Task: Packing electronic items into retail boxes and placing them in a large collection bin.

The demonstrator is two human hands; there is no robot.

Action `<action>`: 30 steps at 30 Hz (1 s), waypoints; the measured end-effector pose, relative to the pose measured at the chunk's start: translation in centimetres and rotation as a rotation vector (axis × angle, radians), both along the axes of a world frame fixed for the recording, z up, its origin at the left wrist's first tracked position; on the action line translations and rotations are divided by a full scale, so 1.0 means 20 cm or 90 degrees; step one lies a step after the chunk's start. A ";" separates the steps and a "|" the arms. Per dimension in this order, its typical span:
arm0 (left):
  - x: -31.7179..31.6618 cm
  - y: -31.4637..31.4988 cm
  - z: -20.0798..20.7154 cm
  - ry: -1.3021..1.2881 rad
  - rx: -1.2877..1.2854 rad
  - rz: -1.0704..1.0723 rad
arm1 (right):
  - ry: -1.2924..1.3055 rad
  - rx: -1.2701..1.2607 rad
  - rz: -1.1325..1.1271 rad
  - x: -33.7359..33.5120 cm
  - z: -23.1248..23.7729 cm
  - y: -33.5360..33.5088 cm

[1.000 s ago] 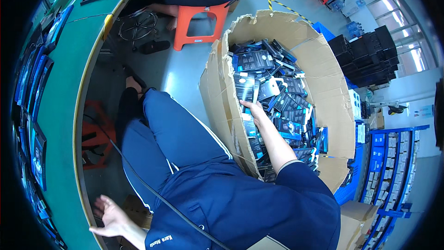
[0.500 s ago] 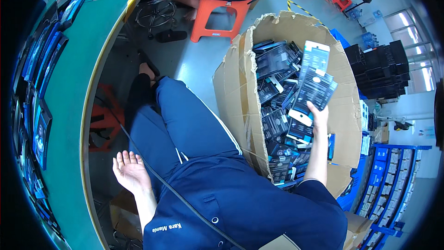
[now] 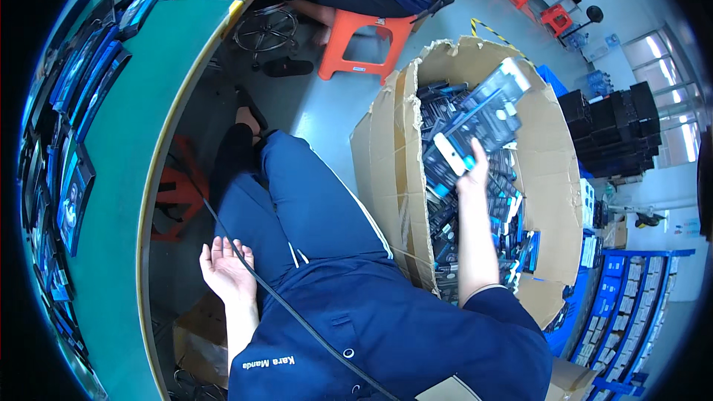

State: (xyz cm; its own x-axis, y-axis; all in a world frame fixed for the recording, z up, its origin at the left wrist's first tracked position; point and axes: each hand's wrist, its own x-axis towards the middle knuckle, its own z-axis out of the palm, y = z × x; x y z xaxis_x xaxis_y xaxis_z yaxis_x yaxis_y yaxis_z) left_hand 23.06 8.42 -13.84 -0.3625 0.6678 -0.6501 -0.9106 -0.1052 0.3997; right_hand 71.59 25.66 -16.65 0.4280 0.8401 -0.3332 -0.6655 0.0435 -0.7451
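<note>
My right hand [image 3: 474, 169] is closed on the lower end of a few flat dark printed boxes [image 3: 486, 122] with pale ends, held at a slant and blurred by motion. They are over a large open cardboard carton [image 3: 546, 200] with torn upper edges. Inside the carton lies a jumbled heap of similar boxes [image 3: 445, 226], dark with blue and white parts. My left hand [image 3: 226, 271] rests palm up near my thigh, its fingers loosely apart and nothing in it. A thin dark cord [image 3: 286, 308] runs across in front of my left wrist and my shirt.
On the left, a green-topped table [image 3: 119, 215] carries rows of dark flat boxes [image 3: 74, 197]. Another person sits on an orange stool [image 3: 368, 41] beyond the carton. Black stacked crates [image 3: 616, 130] and a blue rack [image 3: 624, 319] stand at the right.
My right hand has swung left and slightly up with the boxes, which now tilt more to the right. My left hand stays open. The whole view has shifted slightly.
</note>
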 end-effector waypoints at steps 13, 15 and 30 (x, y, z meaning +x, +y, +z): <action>-0.05 -0.11 -0.09 -0.048 -0.067 0.096 | 0.050 -0.183 0.085 0.02 -0.42 0.55; -0.03 -0.09 -0.11 -0.066 -0.072 0.070 | 0.033 -0.193 0.121 -0.01 -0.36 0.52; 0.01 0.00 -0.21 0.000 0.028 0.023 | 0.108 -0.137 0.223 0.06 -0.45 0.67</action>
